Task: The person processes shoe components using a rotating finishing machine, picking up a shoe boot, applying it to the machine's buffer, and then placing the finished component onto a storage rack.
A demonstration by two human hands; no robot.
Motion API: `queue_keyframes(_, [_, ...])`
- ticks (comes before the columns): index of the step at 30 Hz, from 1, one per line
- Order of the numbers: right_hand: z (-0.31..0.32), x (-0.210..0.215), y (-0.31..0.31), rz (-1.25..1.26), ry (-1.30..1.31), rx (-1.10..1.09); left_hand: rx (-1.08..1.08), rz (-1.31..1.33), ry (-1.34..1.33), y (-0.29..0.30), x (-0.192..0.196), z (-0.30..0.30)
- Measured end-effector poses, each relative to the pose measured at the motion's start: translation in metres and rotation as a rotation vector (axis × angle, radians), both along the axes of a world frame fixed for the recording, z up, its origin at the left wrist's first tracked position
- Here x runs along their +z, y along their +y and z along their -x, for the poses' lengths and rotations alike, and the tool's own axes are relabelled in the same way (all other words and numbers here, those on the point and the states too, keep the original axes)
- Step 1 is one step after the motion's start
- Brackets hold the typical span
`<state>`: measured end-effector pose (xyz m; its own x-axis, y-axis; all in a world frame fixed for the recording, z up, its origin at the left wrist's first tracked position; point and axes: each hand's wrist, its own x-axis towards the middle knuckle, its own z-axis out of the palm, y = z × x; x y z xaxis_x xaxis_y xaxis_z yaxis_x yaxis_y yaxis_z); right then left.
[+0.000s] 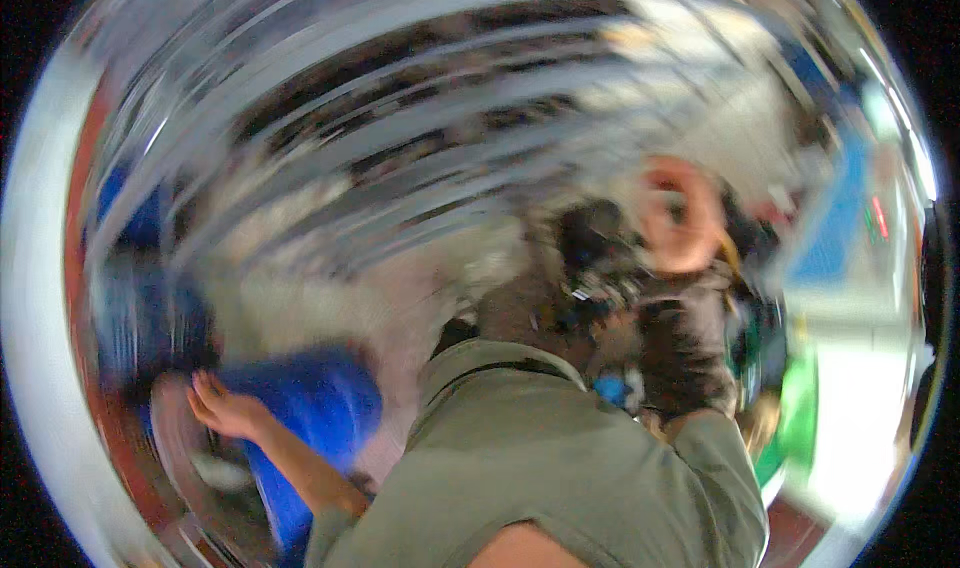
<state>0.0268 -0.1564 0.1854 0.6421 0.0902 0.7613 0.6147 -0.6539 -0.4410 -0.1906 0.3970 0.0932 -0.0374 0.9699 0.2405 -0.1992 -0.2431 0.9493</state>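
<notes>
Fingers spread and apart, a hand at the lower left of the frame lies flat against a blue thing, touching its left side without closing on it. The arm behind it runs down and to the right into an olive shirt, so we take this hand for that of another person in front of us, whose dark hair shows at centre right. That person's other hand is raised right of centre, beside the hair. Its fingers look curled, but the blur hides whether they grip anything, and we cannot tell.

Of our own hands we see neither one. A skin-coloured shape at the bottom edge may be part of an arm, and no hand shows on it.

Outward from the blue thing, a pale round rim curves at its left, and the blue runs down past the forearm toward the bottom edge. A green patch sits at the right, and everything above is smeared into streaks.

As for progress, we judge the work to be at an early or middle point. The blue thing is only touched, not lifted or held, and nothing in view looks finished. Taking hold of it appears to be what is left.
</notes>
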Motion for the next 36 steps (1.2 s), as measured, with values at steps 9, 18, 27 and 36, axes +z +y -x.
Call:
queue_keyframes(9, [0.225, -0.148, -0.283, -0.416, 0.502, -0.799, -2.026, -0.512, 1.378, -0.285, -0.1, -0.111])
queue_keyframes(18, [0.501, -0.321, -0.416, -0.435, 1.042, -1.804, -2.106, -1.002, 1.539, -0.42, -0.105, -0.138])
queue_keyframes(27, [0.558, -0.234, -0.448, -0.39, 0.629, -1.671, -2.539, -1.138, 1.338, -0.524, -0.114, -0.133])
queue_keyframes(36, [0.415, 0.01, -0.258, -0.936, 0.524, -0.81, -3.152, -0.525, 0.21, -0.707, -0.061, -0.087])
